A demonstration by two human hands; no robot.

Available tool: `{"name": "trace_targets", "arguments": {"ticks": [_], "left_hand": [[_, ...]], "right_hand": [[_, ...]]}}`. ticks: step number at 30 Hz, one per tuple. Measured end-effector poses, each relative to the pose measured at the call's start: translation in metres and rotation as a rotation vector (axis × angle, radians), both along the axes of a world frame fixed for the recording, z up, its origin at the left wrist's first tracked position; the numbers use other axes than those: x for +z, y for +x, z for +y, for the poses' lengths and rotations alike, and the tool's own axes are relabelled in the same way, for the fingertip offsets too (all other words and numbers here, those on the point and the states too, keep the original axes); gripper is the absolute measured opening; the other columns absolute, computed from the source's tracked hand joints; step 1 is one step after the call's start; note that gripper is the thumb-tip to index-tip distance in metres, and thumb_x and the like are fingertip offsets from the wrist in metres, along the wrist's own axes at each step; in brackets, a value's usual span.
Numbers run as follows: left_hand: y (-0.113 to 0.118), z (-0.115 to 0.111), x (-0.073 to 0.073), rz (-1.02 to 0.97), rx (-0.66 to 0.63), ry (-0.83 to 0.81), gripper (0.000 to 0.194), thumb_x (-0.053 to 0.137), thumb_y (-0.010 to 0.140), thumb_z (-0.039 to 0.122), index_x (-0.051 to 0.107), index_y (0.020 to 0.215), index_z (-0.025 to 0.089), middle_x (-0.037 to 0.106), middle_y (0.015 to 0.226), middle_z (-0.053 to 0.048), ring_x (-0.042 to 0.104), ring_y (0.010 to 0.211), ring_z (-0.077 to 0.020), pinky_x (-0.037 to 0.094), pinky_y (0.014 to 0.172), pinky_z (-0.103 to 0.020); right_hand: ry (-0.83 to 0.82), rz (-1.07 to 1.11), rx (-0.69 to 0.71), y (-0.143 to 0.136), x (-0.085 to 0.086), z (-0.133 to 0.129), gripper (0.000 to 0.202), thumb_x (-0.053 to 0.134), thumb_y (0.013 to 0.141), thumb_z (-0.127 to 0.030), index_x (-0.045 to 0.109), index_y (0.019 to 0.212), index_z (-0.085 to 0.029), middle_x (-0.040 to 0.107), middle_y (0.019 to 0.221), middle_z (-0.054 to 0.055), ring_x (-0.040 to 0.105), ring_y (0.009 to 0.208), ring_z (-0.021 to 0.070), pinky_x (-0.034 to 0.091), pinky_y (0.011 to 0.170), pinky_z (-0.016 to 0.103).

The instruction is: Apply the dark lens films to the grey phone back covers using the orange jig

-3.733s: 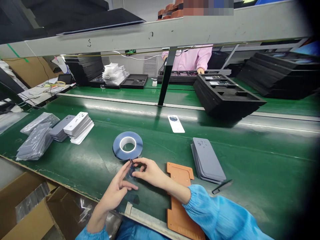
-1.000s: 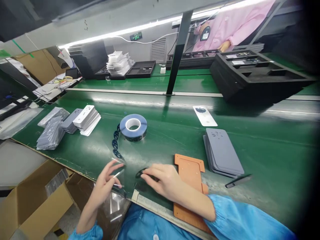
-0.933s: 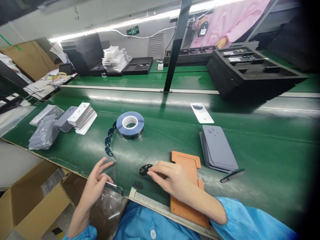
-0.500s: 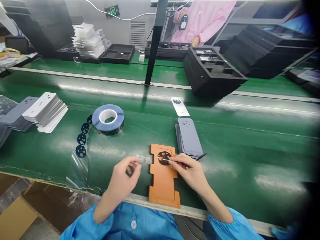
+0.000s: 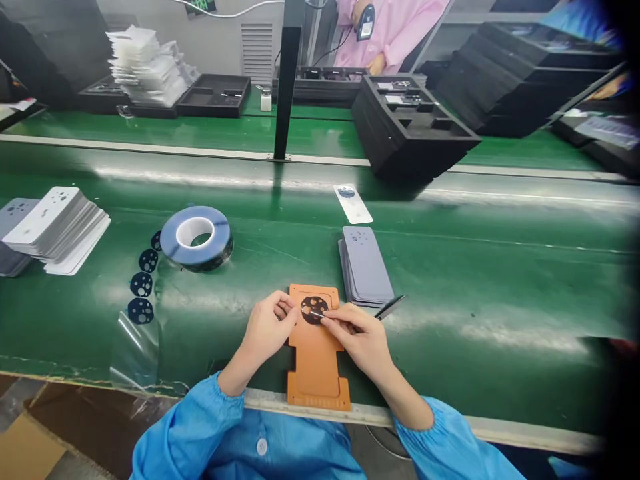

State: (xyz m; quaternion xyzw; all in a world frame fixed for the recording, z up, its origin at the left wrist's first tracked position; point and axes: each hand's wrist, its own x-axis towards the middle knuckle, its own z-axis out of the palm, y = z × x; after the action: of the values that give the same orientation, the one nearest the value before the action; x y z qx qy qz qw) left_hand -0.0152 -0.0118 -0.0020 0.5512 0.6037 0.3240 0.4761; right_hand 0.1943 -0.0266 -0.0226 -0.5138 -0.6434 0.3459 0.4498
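Note:
An orange fixture plate (image 5: 318, 367) lies at the table's front edge, with a round black sticker with holes (image 5: 314, 310) near its top. My right hand (image 5: 357, 330) pinches dark tweezers (image 5: 391, 307), whose tip rests at the sticker. At the plate's upper left edge is my left hand (image 5: 270, 323), its thumb and fingertips drawn together; what they hold, if anything, is too small to name. Behind the plate stands a stack of grey cards (image 5: 369, 263). To the left sits a blue tape roll (image 5: 197, 237), its strip of black stickers (image 5: 141, 285) trailing forward.
White cards (image 5: 50, 217) are stacked at the far left. One white card with a dark sticker (image 5: 356, 208) lies behind the grey stack. Black trays (image 5: 407, 133) stand at the back near a black post (image 5: 286, 93). A person in pink (image 5: 395, 30) holds a scanner across the table.
My left hand has moved right to the plate's edge, and its fingers have closed together. The tweezer tip has shifted slightly left over the sticker. The whole view has shifted.

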Motion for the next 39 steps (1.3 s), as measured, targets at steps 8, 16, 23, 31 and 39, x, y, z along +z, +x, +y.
{"name": "trace_targets", "arguments": {"ticks": [8,16,23,31,39], "left_hand": [[0.007,0.003,0.004,0.143,0.026,-0.026,0.008,0.063,0.079,0.023,0.057,0.073,0.021,0.062,0.067,0.005,0.056,0.06,-0.0111,0.043,0.061,-0.024],[0.012,0.004,0.005,0.186,0.052,-0.034,0.011,0.064,0.077,0.025,0.055,0.071,0.022,0.058,0.064,0.006,0.053,0.058,-0.0109,0.041,0.059,-0.023],[0.012,0.005,0.01,0.184,0.035,-0.062,0.012,0.063,0.075,0.025,0.053,0.07,0.023,0.057,0.064,0.006,0.052,0.057,-0.0111,0.04,0.058,-0.024],[0.012,0.005,0.008,0.197,0.033,-0.052,0.01,0.061,0.074,0.022,0.053,0.069,0.023,0.057,0.063,0.006,0.053,0.056,-0.011,0.039,0.058,-0.023],[0.01,0.004,0.009,0.203,0.024,-0.031,0.011,0.062,0.075,0.023,0.053,0.069,0.023,0.057,0.062,0.006,0.054,0.056,-0.0115,0.038,0.058,-0.023]], "right_hand": [[0.067,-0.091,0.014,0.003,-0.007,-0.003,0.007,0.073,0.089,-0.023,0.08,0.091,-0.022,0.062,0.07,0.001,0.047,0.055,0.0115,0.039,0.049,0.027],[0.078,-0.136,0.034,0.005,-0.008,-0.004,0.008,0.072,0.091,-0.024,0.079,0.094,-0.022,0.061,0.071,0.0,0.048,0.055,0.0113,0.04,0.05,0.027],[0.067,-0.131,0.05,0.008,-0.005,-0.004,0.011,0.072,0.09,-0.022,0.081,0.096,-0.024,0.059,0.07,-0.001,0.048,0.056,0.0114,0.041,0.052,0.027],[0.037,-0.086,0.089,0.015,-0.005,-0.01,0.022,0.069,0.093,-0.021,0.081,0.109,-0.029,0.064,0.078,0.0,0.049,0.058,0.0112,0.044,0.055,0.027],[-0.016,-0.069,0.01,0.013,0.0,-0.01,0.016,0.07,0.091,-0.027,0.083,0.1,-0.025,0.068,0.074,0.002,0.052,0.057,0.0125,0.045,0.051,0.027]]}}
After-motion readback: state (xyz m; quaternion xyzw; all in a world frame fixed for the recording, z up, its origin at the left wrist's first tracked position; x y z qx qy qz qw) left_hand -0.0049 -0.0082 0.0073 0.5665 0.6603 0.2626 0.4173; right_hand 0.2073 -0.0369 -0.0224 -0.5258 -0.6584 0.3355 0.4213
